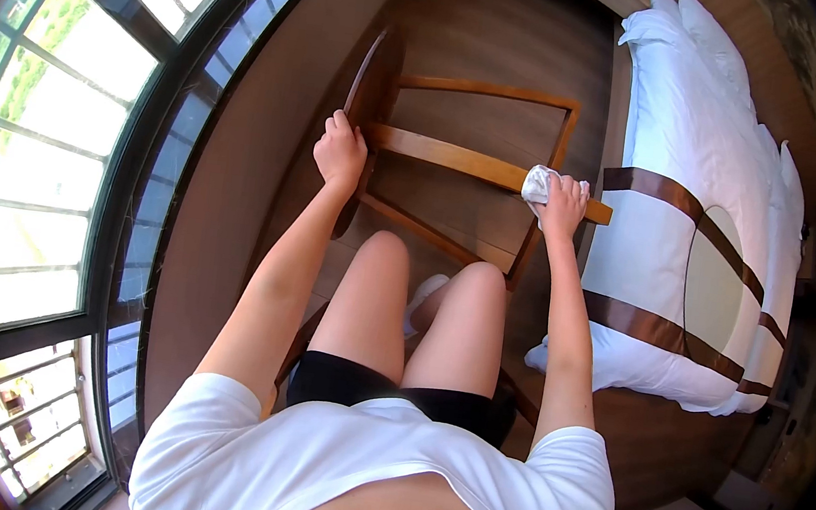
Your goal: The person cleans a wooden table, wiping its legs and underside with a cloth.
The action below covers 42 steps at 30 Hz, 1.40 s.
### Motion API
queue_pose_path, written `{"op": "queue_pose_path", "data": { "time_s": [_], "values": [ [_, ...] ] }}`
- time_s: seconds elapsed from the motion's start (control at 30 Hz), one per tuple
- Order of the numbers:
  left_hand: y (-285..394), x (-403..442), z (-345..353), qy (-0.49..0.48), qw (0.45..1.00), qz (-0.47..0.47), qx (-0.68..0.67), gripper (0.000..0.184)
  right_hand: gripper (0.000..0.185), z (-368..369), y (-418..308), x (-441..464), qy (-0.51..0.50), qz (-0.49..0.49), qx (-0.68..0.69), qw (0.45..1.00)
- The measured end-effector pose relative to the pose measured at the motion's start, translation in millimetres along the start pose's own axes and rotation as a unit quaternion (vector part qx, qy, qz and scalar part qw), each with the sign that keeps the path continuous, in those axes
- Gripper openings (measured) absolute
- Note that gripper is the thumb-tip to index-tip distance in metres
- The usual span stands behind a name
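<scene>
The floor (516, 15) is bearing a tipped table (378, 90); the left hand (341, 150) is gripping its rim (362, 74) with curled fingers; the right hand (564, 208) is clutching a cloth (537, 183) against its bar (449, 156); even pressure, rim steadied, would be serving best.

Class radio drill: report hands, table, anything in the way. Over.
Left hand holding edge of round table, tipped on its side. Right hand gripping white cloth on long wooden bar. Bed beside bar's end; nothing visibly blocking cloth.
</scene>
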<state>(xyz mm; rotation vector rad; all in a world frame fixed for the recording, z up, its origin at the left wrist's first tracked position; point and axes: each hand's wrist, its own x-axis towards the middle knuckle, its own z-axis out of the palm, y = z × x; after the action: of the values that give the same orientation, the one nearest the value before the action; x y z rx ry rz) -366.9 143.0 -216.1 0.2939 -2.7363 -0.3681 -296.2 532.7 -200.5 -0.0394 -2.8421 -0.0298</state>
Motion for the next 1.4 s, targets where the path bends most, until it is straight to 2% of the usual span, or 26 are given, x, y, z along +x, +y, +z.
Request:
{"op": "queue_pose_path", "data": {
  "time_s": [0.1, 0.27, 0.37, 0.47, 0.67, 0.83, 0.9, 1.0, 1.13, 1.2, 1.3, 1.4],
  "values": [
    [-0.6, -1.4, 1.1, -0.003, 1.0, -0.003, -0.025, 0.031, 0.053, 7.0, -11.2, 3.6, 0.001, -0.031, -0.005, 1.0],
    [0.9, 1.5, 2.9, 0.001, 1.0, -0.006, -0.025, 0.032, 0.052, 18.5, -62.0, 18.4, -0.015, -0.078, 0.0, 0.997],
    [2.3, 3.8, 2.0, -0.007, 1.0, -0.009, -0.024, 0.033, 0.045, 36.9, -98.7, 29.6, -0.018, -0.108, 0.008, 0.994],
    [2.4, 5.3, 2.1, -0.012, 0.999, -0.009, -0.03, 0.034, 0.033, 70.5, -130.1, 38.6, 0.042, -0.115, 0.01, 0.992],
    [3.5, 6.2, 1.6, -0.013, 1.0, -0.004, -0.021, 0.033, 0.026, 76.6, -163.3, 46.7, 0.056, -0.133, 0.007, 0.99],
    [6.0, 11.5, 4.2, -0.014, 1.0, -0.006, -0.019, 0.033, 0.033, 75.1, -152.2, 53.1, 0.062, -0.164, 0.048, 0.983],
    [4.1, 10.7, 4.7, -0.018, 1.0, -0.003, -0.014, 0.033, 0.045, 69.1, -145.6, 50.4, 0.016, -0.177, 0.082, 0.981],
    [1.5, 11.0, 5.7, -0.019, 1.0, 0.004, -0.011, 0.034, 0.053, 56.4, -131.7, 44.4, 0.042, -0.185, 0.088, 0.978],
    [3.2, 9.1, 4.4, -0.004, 1.0, 0.005, -0.006, 0.034, 0.061, 31.9, -75.7, 27.0, 0.021, -0.177, 0.028, 0.984],
    [5.3, 10.2, 3.2, 0.001, 1.0, 0.005, -0.001, 0.034, 0.065, 15.8, -39.9, 16.4, 0.016, -0.141, 0.002, 0.99],
    [5.3, 13.7, 6.9, -0.018, 1.0, -0.006, -0.002, 0.035, 0.068, -4.2, 8.1, 2.3, 0.03, -0.096, -0.058, 0.993],
    [7.2, 13.7, 6.2, -0.011, 1.0, -0.004, -0.003, 0.035, 0.068, -5.5, 34.9, -0.9, 0.037, -0.097, -0.074, 0.992]
  ]
}}
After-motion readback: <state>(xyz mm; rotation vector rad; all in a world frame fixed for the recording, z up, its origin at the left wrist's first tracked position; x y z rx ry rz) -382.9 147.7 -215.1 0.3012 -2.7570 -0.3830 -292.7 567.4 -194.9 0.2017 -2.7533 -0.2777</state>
